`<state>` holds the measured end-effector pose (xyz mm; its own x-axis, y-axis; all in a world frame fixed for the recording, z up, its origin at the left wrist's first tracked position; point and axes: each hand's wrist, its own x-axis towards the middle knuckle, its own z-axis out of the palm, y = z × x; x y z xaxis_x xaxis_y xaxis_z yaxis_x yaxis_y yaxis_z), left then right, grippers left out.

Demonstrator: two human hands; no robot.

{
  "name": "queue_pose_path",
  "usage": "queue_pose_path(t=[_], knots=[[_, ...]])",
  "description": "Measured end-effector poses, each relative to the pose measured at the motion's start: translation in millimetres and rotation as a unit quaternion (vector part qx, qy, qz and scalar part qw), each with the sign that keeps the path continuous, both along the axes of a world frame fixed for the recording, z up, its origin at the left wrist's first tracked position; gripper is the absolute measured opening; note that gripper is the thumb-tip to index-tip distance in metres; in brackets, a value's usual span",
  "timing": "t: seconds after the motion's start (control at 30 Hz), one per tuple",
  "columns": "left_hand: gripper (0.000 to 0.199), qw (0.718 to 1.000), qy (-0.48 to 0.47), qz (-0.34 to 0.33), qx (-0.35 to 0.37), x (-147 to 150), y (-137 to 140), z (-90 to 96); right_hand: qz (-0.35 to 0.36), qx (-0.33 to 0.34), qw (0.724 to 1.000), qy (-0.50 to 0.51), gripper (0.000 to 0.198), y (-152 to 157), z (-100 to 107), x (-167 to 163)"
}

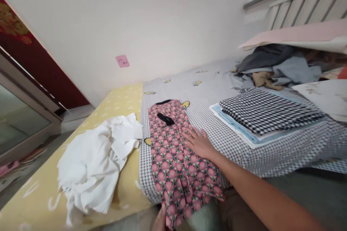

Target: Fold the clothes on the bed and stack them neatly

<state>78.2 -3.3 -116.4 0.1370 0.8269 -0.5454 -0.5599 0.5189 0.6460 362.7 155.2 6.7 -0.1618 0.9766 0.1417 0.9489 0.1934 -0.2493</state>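
Observation:
A pink floral garment (169,155) with a black edge at its far end lies lengthwise on the bed, and its near end hangs over the bed's front edge. Spread on its right side is my right hand (199,143), fingers apart and palm down. My left hand (160,218) shows only in part at the bottom, with the thumb against the garment's near left corner; it appears to pinch the cloth there. A small black piece (165,119) rests on the upper part of the garment; whether it is attached I cannot tell.
A crumpled white cloth (94,166) lies to the left on the yellow sheet (132,187). Right of the garment sits a folded stack topped by a black-and-white checked cloth (268,110). Grey clothes (292,66) are heaped behind it, near the headboard (309,5).

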Motion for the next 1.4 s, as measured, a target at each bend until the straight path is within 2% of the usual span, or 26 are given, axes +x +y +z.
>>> queue_pose_path(t=[0.13,0.27,0.33,0.4,0.5,0.57,0.63,0.7,0.73,0.8,0.9,1.03,1.13,1.23,1.4], knots=[[0.056,0.997,-0.041,0.018,0.057,11,-10,8.4,0.033,0.088,0.995,-0.018,0.053,-51,-15,5],[0.049,0.994,-0.031,0.019,0.103,19,-15,24.2,0.05,0.145,0.988,-0.031,0.062,-103,-36,7],[0.046,0.994,-0.024,0.016,0.107,19,-16,28.1,0.054,0.155,0.986,-0.026,0.068,-127,-47,8],[0.043,0.994,-0.03,0.011,0.107,18,-17,28.3,0.061,0.152,0.986,0.005,0.066,-148,-58,11],[0.043,0.993,-0.045,0.0,0.106,18,-18,25.3,0.083,0.109,0.979,0.152,0.049,-176,-76,19],[0.047,0.993,-0.048,-0.002,0.109,19,-19,23.7,0.045,0.053,0.946,0.316,0.038,-191,-90,27],[0.051,0.992,-0.05,0.0,0.113,21,-19,23.3,-0.062,0.004,0.881,0.469,0.038,-200,-104,35],[0.053,0.993,-0.05,0.007,0.11,22,-19,23.6,-0.167,-0.022,0.817,0.551,0.046,-203,-113,42],[0.053,0.993,-0.049,0.012,0.106,22,-19,23.9,-0.198,-0.026,0.799,0.568,0.051,-201,-114,44],[0.053,0.993,-0.047,0.02,0.102,22,-19,24.6,-0.205,-0.043,0.788,0.579,0.057,-195,-111,43],[0.054,0.993,-0.045,0.016,0.107,24,-19,26.3,-0.159,-0.11,0.777,0.598,0.055,-186,-97,33],[0.053,0.993,-0.043,0.005,0.108,25,-22,31.6,-0.147,-0.176,0.717,0.659,0.056,-184,-81,15],[0.051,0.993,-0.057,-0.012,0.103,25,-24,36.2,-0.147,-0.204,0.674,0.695,0.062,-189,-79,9],[0.053,0.991,-0.084,-0.014,0.099,25,-25,37.0,-0.148,-0.215,0.662,0.702,0.065,-193,-81,7],[0.052,0.99,-0.116,-0.012,0.074,25,-26,30.1,-0.172,-0.231,0.653,0.7,0.052,-195,-84,6]])
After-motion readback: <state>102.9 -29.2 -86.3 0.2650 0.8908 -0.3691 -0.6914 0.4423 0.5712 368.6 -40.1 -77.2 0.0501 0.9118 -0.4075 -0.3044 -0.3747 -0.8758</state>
